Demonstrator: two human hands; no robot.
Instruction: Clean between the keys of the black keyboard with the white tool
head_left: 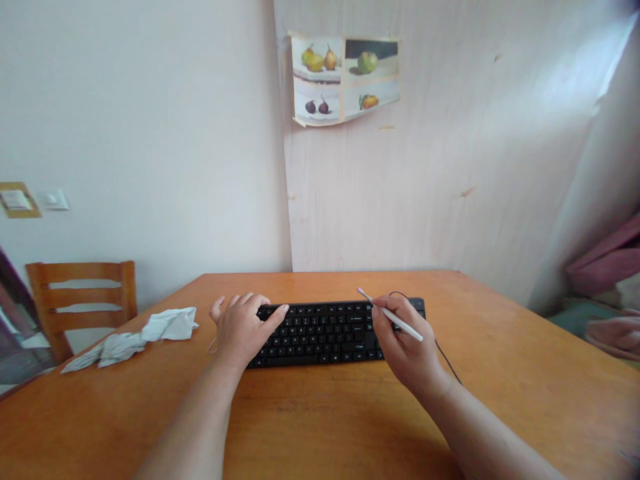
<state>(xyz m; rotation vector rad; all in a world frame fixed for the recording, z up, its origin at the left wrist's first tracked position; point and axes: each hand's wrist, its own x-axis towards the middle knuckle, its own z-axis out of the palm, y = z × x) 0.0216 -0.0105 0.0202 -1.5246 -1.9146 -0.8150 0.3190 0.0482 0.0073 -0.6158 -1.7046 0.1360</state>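
Note:
A black keyboard [325,330] lies across the middle of the orange wooden table [320,413]. My left hand [243,327] rests on the keyboard's left end, fingers stretched flat over the keys and holding nothing. My right hand [405,340] is over the keyboard's right end, its fingers pinched round a thin white stick [393,315] like a cotton swab. The stick's tip points up and to the left, just above the top row of keys. A thin black cable [447,362] runs from the keyboard behind my right wrist.
A crumpled white cloth [135,337] lies on the table at the left. A wooden chair [80,300] stands beyond the table's left edge. Walls close behind the table carry a fruit picture [345,77]. Pink fabric [607,260] shows at the far right.

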